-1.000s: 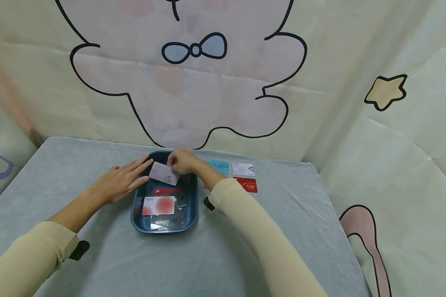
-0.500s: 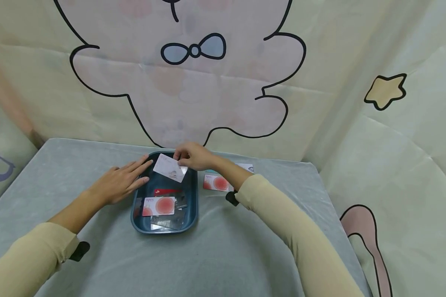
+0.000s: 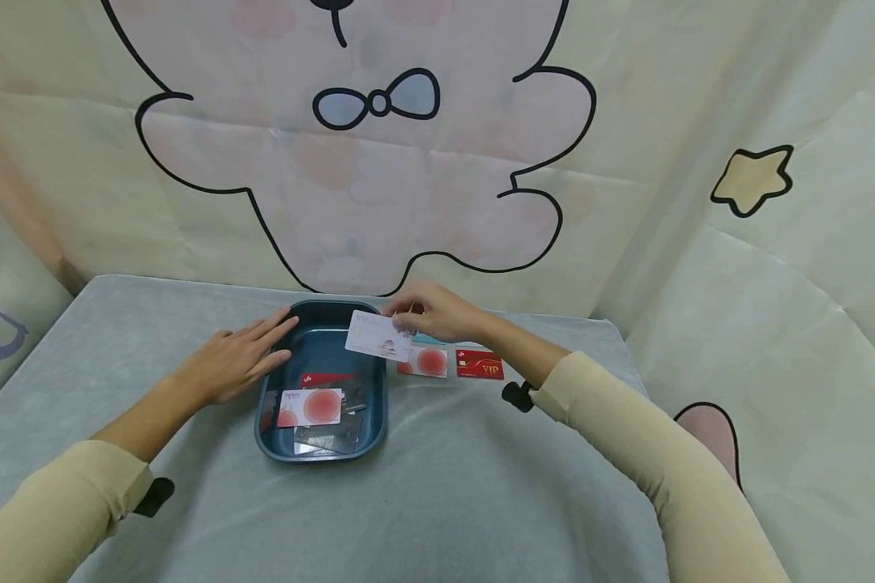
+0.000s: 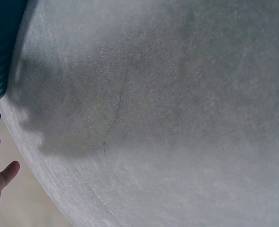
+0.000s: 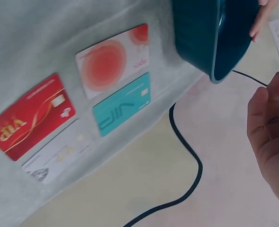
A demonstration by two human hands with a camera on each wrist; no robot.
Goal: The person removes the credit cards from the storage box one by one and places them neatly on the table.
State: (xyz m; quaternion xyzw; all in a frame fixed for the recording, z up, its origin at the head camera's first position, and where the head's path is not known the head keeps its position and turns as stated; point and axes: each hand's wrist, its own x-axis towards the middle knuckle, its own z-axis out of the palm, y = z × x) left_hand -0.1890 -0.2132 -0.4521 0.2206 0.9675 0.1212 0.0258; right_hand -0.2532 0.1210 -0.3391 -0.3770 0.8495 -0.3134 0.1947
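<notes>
My right hand (image 3: 441, 312) pinches a white VIP card (image 3: 372, 334) by its right end. The card is tilted and overlaps the right rim of a dark blue tray (image 3: 321, 344) in the head view. Straight fingers of my left hand (image 3: 236, 362) rest at the tray's left rim. Inside the tray lie a white card with red circles (image 3: 311, 406), a partly covered red card (image 3: 324, 378) and dark see-through cards (image 3: 339, 437). In the right wrist view the held card shows nearly edge-on beyond the fingertips.
Right of the tray lie a red VIP card (image 5: 32, 116), a red-circle card (image 5: 115, 61), a teal card (image 5: 125, 104) and a white card (image 5: 58, 151). A black cable (image 5: 196, 165) hangs past the table's back edge. A printed curtain (image 3: 437, 219) stands behind.
My right hand has carried the white card rightward, from above the tray's back part to its right rim. The left hand has stayed put.
</notes>
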